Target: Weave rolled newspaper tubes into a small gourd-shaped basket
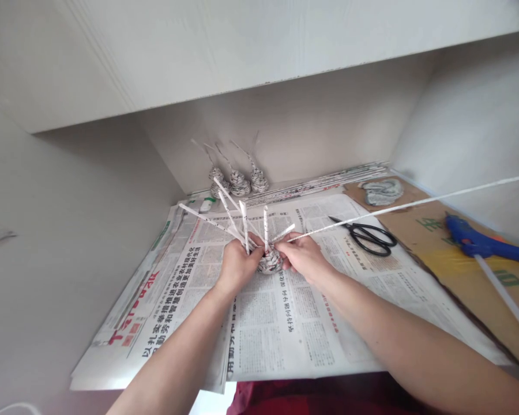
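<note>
A small woven basket of rolled newspaper [270, 263] is between my hands above the newspaper sheets, with several white paper stakes [244, 219] sticking up and fanning out from it. My left hand [240, 259] is closed on the basket's left side, thumb at the rim among the stakes. With thumb and fingers together, my right hand [303, 253] pinches a long paper strand [389, 208] at the basket's right side. That strand runs off past the right edge of the view. Fingertips behind the basket are partly hidden.
Newspaper sheets [190, 288] cover the table. Black scissors [369, 237] lie at right, near cardboard [467, 271] bearing a blue glue gun [484, 239] and a grey lump [383, 191]. Behind stand three woven gourd shapes [239, 183] and paper rods [320, 183]. A white panel [259, 52] overhangs.
</note>
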Demonstrator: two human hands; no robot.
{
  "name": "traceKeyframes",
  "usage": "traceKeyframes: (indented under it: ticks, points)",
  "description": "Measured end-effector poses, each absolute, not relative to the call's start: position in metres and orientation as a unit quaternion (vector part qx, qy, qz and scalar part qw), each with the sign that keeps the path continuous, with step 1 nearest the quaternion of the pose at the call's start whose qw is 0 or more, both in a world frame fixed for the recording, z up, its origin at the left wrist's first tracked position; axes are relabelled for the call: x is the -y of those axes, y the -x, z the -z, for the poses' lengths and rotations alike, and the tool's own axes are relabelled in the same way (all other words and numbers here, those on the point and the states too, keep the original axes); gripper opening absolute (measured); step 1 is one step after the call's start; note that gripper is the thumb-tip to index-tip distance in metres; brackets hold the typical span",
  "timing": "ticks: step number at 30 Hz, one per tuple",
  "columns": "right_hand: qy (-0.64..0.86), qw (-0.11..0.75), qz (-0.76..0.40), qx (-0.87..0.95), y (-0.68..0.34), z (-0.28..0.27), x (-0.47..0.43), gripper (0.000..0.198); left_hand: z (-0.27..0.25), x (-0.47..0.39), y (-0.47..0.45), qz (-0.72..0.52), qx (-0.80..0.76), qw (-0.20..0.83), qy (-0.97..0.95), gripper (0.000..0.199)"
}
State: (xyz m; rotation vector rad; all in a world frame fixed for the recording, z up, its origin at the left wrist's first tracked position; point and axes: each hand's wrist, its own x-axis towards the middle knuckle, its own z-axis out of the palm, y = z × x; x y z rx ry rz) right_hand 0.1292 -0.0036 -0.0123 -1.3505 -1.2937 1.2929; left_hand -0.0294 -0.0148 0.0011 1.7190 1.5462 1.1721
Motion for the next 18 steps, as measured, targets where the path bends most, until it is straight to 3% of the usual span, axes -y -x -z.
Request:
traceKeyframes:
  ticks: [8, 13, 18]
  points:
    - [0.528, 0.375, -0.589, 0.484, -0.13, 0.009, 0.004, 0.02, 0.0, 0.016, 0.027, -0.437, -0.573, 0.254, -0.645, 0.005]
    - [0.517, 0.314, -0.689, 0.4, -0.132, -0.003, 0.005, 0.015, -0.002, 0.017, 0.027, -0.44, -0.568, 0.263, -0.644, 0.005]
    - [0.472, 0.265, -0.687, 0.485, -0.131, -0.018, 0.025, 0.042, -0.004, 0.017, 0.027, -0.44, -0.573, 0.272, -0.635, 0.004]
